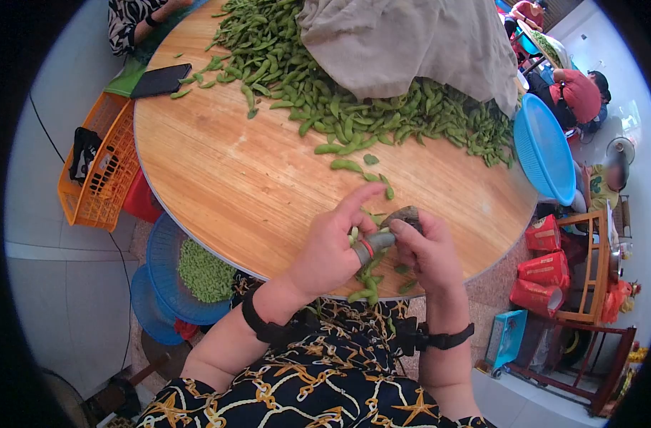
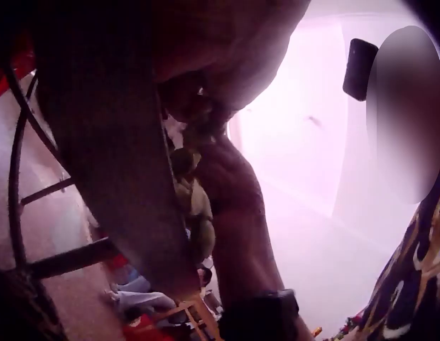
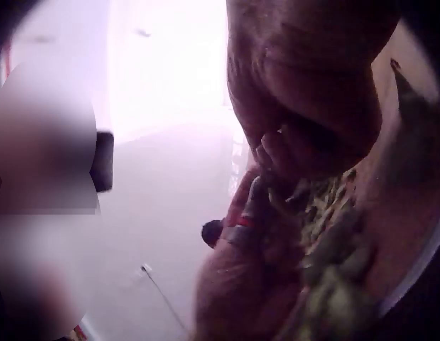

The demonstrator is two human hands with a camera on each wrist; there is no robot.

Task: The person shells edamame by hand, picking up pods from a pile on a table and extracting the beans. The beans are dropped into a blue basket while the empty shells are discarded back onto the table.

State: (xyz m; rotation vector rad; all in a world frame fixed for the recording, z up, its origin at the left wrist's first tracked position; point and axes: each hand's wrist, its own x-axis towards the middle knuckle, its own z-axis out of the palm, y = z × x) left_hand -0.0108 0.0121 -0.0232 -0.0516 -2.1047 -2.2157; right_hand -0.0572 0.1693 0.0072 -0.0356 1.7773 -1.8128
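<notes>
Over the near edge of the round wooden table (image 1: 218, 171), two bare hands meet. My left hand (image 1: 318, 246) has its index finger stretched out. A grey cover with a red band (image 1: 369, 247) sits on its thumb, and a bit of green soybean pod (image 1: 353, 233) shows between its fingers. My right hand (image 1: 436, 253) pinches a dark brownish-grey piece (image 1: 402, 214) between thumb and fingers, right at the tip of the covered thumb; I cannot tell what that piece is. Several pods (image 1: 367, 291) lie below the hands. Both wrist views are dark.
A big heap of soybean pods (image 1: 340, 107) lies at the back, partly under a grey cloth (image 1: 411, 43). A phone (image 1: 161, 80) rests at the left edge. Shelled beans (image 1: 203, 271) fill a blue basket (image 1: 158, 246). Another blue basket (image 1: 546, 150) and people are at right.
</notes>
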